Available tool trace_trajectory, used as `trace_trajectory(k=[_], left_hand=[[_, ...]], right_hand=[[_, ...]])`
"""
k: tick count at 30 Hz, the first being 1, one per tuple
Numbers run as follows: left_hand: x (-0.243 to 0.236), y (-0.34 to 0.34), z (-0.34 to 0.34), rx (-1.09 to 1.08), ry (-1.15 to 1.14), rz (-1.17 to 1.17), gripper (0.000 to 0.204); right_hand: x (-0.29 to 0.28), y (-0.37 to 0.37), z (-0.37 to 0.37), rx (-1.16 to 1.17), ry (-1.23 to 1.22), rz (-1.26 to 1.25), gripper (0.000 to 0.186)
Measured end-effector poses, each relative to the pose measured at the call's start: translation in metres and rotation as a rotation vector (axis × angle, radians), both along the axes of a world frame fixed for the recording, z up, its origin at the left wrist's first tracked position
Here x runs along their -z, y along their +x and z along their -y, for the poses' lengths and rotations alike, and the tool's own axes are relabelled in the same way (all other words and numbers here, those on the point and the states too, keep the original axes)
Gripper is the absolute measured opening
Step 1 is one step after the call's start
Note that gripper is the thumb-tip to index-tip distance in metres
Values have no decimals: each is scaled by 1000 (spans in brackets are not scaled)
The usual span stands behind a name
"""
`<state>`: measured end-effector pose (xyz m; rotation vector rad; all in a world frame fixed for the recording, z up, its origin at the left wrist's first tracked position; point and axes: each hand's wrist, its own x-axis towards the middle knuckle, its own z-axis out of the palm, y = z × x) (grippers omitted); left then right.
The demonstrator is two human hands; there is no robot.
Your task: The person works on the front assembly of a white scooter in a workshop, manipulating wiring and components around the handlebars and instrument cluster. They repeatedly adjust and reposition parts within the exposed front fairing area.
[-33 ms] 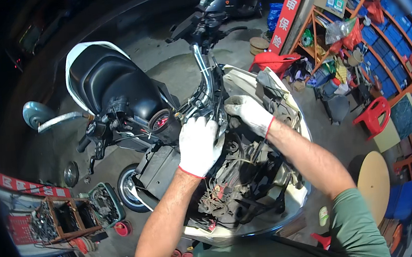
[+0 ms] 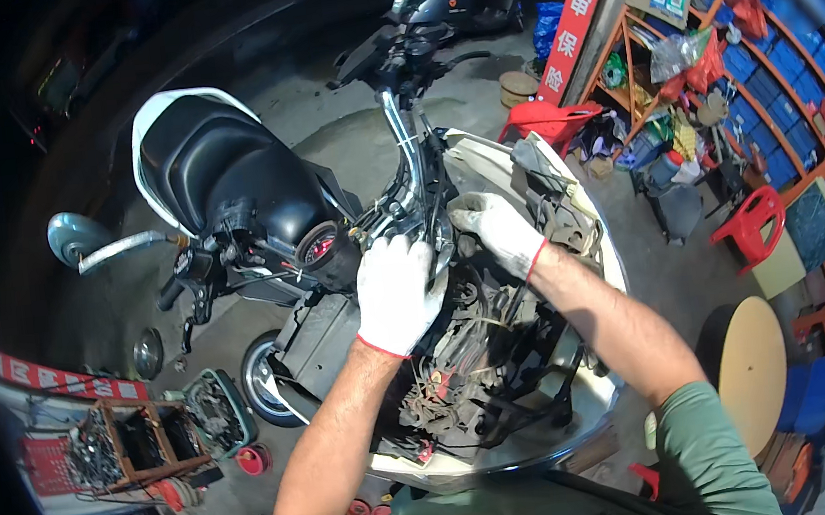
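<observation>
So the scooter (image 2: 334, 271) takes up the middle of the frame, seat (image 2: 212, 163) pointing off to the upper left. Both hands are in white gloves with red cuffs, up at the center and apart from each other, with a narrow gap between. Left hand (image 2: 399, 289) has its fingers bent down into the parts just below the chrome tube (image 2: 403, 143); can't tell if it's actually clamped on anything. Right hand (image 2: 500, 230) is curled with fingertips inside the cream panel's edge (image 2: 581, 184), and what's in that pinch, if anything, I can't see.

Room is tight there: tube above, messy wiring (image 2: 463, 353) right below, panel rim curving round on the right. Outside that rim, a strip of grey floor (image 2: 662, 287) runs toward the red chair (image 2: 753, 227) and tan round board (image 2: 752, 378) at right. More floor shows upper middle, between seat and tube. Lower left has a green bin (image 2: 240, 416) near the wheel (image 2: 266, 378).
</observation>
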<state>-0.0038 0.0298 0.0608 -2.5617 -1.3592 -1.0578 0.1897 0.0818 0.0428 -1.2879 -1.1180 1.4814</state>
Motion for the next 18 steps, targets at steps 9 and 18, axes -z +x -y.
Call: trace_trajectory(k=[9, 18], left_hand=[[-4, 0, 4, -4, -11, 1, 37], [-40, -20, 45, 86, -89, -51, 35]], right_hand=[[32, -34, 21, 234, 5, -362, 32], [3, -24, 21, 122, 135, -50, 53]])
